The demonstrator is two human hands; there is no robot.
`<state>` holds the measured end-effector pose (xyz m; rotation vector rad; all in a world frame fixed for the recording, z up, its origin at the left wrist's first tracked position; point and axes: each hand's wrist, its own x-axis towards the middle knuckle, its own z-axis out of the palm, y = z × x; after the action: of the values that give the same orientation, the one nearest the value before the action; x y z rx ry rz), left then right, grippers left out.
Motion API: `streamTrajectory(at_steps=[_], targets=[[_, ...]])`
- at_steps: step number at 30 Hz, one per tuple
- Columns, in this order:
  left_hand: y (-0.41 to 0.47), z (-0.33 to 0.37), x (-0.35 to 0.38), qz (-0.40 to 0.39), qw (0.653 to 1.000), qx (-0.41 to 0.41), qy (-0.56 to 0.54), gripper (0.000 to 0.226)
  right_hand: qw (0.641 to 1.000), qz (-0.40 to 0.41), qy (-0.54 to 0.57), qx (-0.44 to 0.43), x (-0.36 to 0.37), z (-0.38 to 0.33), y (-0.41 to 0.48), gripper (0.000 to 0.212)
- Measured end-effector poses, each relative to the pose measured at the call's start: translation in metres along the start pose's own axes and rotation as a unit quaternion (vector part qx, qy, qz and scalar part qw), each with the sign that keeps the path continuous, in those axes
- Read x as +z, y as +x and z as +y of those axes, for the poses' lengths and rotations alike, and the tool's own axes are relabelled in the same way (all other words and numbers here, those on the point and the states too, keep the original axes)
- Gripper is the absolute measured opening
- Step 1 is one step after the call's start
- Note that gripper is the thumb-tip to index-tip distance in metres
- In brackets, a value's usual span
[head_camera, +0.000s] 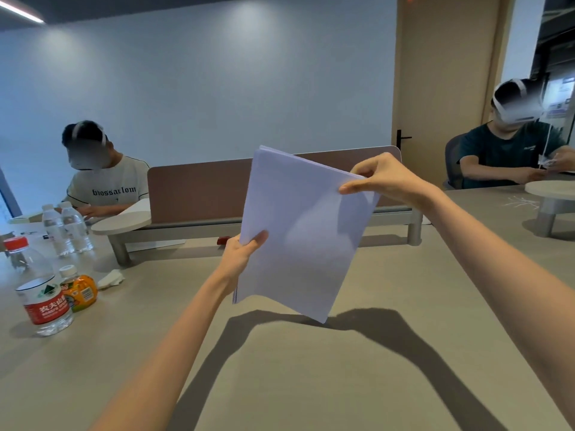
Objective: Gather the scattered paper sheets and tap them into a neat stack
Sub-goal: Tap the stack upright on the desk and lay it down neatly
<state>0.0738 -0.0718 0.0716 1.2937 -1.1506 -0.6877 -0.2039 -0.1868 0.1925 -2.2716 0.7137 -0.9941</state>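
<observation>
The paper stack (298, 231) is held up over the counter (280, 384), in front of the person. The left hand (241, 255) pinches its left edge, with the thumb on the front side. The right hand (379, 178) pinches the upper right corner with curled fingers. The stack is tilted and its lowest corner points down very near the counter; I cannot tell if it touches. A water bottle (43, 293) and a small orange bottle (79, 289) stand at the left
</observation>
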Motion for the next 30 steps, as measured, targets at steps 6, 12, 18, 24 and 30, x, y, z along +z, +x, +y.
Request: streamTrajectory(at_steps=[6, 12, 18, 24, 30], targets=[[-0.009, -0.018, 0.008, 0.009, 0.996, -0.016, -0.092, 0.036, 0.945, 0.005, 0.312, 0.098, 0.044, 0.047, -0.022, 0.04], [-0.013, -0.042, 0.022, -0.015, 0.992, -0.042, -0.118, 0.041, 0.925, -0.033, 0.356, 0.128, 0.093, 0.067, -0.041, 0.046], [-0.002, -0.029, 0.004, -0.046, 0.996, -0.012, -0.078, 0.048, 0.936, -0.042, 0.337, 0.098, 0.097, 0.059, -0.034, 0.041], [0.019, 0.035, -0.019, -0.045, 0.995, 0.067, -0.051, 0.047, 0.932, -0.044, 0.349, 0.084, 0.084, 0.049, -0.021, 0.045], [0.023, 0.054, -0.001, 0.01, 0.992, 0.094, -0.08, 0.042, 0.925, 0.004, 0.372, 0.076, 0.084, 0.04, -0.01, 0.044]])
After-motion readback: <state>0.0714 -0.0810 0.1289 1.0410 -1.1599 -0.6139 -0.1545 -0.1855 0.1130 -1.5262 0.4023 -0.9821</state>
